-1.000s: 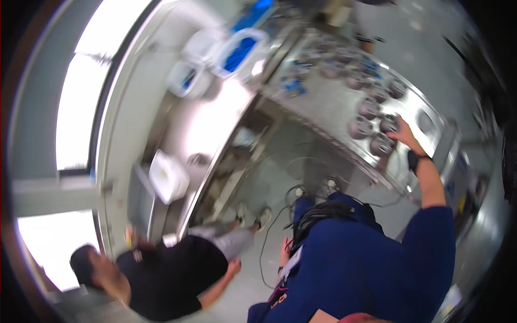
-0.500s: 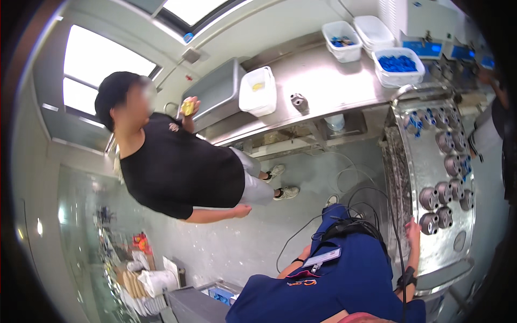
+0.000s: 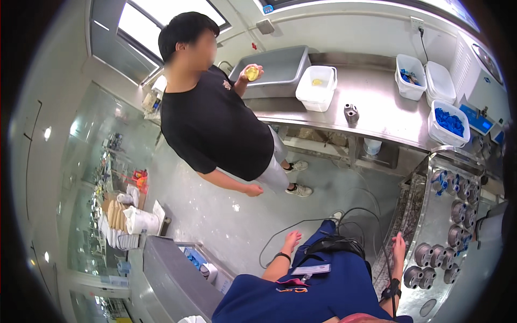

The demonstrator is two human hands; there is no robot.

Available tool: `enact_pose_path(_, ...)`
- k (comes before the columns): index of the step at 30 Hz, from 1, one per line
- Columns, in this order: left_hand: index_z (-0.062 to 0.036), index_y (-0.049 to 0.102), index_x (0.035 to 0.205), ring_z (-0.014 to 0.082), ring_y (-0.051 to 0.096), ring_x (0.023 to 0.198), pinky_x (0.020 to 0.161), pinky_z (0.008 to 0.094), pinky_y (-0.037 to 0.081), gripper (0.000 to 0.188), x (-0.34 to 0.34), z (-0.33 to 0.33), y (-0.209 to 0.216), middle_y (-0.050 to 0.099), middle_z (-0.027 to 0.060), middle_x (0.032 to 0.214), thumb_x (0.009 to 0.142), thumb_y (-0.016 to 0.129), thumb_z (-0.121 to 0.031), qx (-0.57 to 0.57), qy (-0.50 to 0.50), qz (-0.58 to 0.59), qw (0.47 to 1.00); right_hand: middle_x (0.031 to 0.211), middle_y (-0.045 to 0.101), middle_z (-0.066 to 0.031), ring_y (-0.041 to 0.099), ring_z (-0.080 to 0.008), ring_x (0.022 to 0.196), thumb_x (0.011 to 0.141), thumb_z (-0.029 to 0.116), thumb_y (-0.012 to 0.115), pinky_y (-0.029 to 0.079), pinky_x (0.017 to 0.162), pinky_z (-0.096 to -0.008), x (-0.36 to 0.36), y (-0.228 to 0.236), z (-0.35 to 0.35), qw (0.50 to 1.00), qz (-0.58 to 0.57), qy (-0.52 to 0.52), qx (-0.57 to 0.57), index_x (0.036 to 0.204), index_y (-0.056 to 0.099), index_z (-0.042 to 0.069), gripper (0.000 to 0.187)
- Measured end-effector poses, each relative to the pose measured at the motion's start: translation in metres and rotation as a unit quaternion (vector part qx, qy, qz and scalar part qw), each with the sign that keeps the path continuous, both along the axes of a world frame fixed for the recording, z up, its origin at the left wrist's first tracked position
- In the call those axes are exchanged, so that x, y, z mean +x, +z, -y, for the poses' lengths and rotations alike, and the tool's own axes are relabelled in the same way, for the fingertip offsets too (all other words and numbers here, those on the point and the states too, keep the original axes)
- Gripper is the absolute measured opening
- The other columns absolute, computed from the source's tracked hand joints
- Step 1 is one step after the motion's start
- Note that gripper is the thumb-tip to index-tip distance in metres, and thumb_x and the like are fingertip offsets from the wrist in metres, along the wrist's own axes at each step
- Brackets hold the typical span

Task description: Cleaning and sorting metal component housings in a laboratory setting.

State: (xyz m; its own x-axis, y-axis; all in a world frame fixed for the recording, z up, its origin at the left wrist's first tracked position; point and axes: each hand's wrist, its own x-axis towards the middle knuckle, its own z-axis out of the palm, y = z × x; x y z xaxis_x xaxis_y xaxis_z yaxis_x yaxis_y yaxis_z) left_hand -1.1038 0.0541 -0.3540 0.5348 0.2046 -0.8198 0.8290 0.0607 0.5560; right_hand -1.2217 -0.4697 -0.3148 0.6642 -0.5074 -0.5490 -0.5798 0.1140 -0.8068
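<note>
My left hand (image 3: pixel 292 241) hangs in the air beside my body, its fingers loosely apart with nothing in them. Next to the left edge of the metal cart (image 3: pixel 433 203) is my right hand (image 3: pixel 398 245), empty, with fingers stretched forward. Whether it touches the cart I cannot tell. On the cart stand several round grey metal parts (image 3: pixel 425 254) in clusters. Blue pieces (image 3: pixel 442 183) lie on some of those at its far end. A single similar metal part (image 3: pixel 351 113) stands on the steel counter (image 3: pixel 371 89) ahead.
A person (image 3: pixel 215 118) in a black shirt stands ahead left, holding a yellow object (image 3: pixel 251 73). White tubs (image 3: pixel 318 102), one with blue pieces (image 3: pixel 449 123), and a grey basin (image 3: pixel 280 62) line the counter. Black cables (image 3: pixel 361 210) loop near my waist. A grey bin (image 3: pixel 177 274) is at left.
My view has swung right and up, so the scene shifts. My left hand, mostly hidden before, now shows in full. My right hand stays by the cart's edge.
</note>
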Motion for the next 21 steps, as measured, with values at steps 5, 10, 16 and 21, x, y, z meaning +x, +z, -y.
enact_pose_path(5, -0.003, 0.068, 0.112, 0.022, 0.066, 0.092, 0.08, 0.0374, 0.053, 0.032, -0.08, -0.03, -0.016, 0.071, 0.0115, 0.101, 0.093, 0.062, -0.027, 0.093, -0.141, 0.014, 0.986, 0.055, 0.038, 0.0051, 0.036, -0.0061, 0.048, 0.102, 0.058, 0.044, 0.026, 0.045, -0.026, 0.048, -0.007, 0.01, 0.998, 0.025, 0.041, -0.04, 0.084, 0.063, 0.006, 0.057)
enact_pose_path(10, -0.003, 0.069, 0.108, 0.0229, 0.066, 0.089, 0.08, 0.0365, 0.053, 0.03, -0.145, -0.026, -0.027, 0.071, 0.0111, 0.097, 0.093, 0.062, -0.027, 0.098, -0.25, 0.047, 0.962, 0.054, 0.039, 0.0042, 0.037, -0.0063, 0.047, 0.102, 0.058, 0.044, 0.028, 0.045, -0.0254, 0.06, 0.0, -0.007, 0.998, 0.043, 0.04, -0.005, 0.082, 0.062, 0.008, 0.057)
enact_pose_path(16, -0.0029, 0.071, 0.104, 0.0239, 0.066, 0.086, 0.079, 0.0354, 0.052, 0.028, -0.128, -0.012, -0.034, 0.072, 0.0106, 0.093, 0.093, 0.061, -0.027, 0.045, -0.24, 0.082, 0.966, 0.053, 0.043, 0.0021, 0.042, -0.0088, 0.045, 0.099, 0.063, 0.043, 0.034, 0.044, -0.0259, 0.045, -0.018, -0.024, 0.997, -0.014, 0.071, 0.021, 0.083, 0.062, 0.006, 0.062)
enact_pose_path(21, -0.0028, 0.073, 0.1, 0.0247, 0.066, 0.083, 0.078, 0.0345, 0.052, 0.028, -0.081, -0.012, -0.049, 0.072, 0.0101, 0.089, 0.093, 0.061, -0.027, -0.073, -0.125, 0.136, 0.98, 0.055, 0.042, 0.0045, 0.038, -0.0071, 0.046, 0.099, 0.063, 0.044, 0.029, 0.045, -0.0254, 0.089, 0.001, -0.039, 0.995, -0.023, 0.099, 0.016, 0.085, 0.063, 0.006, 0.061)
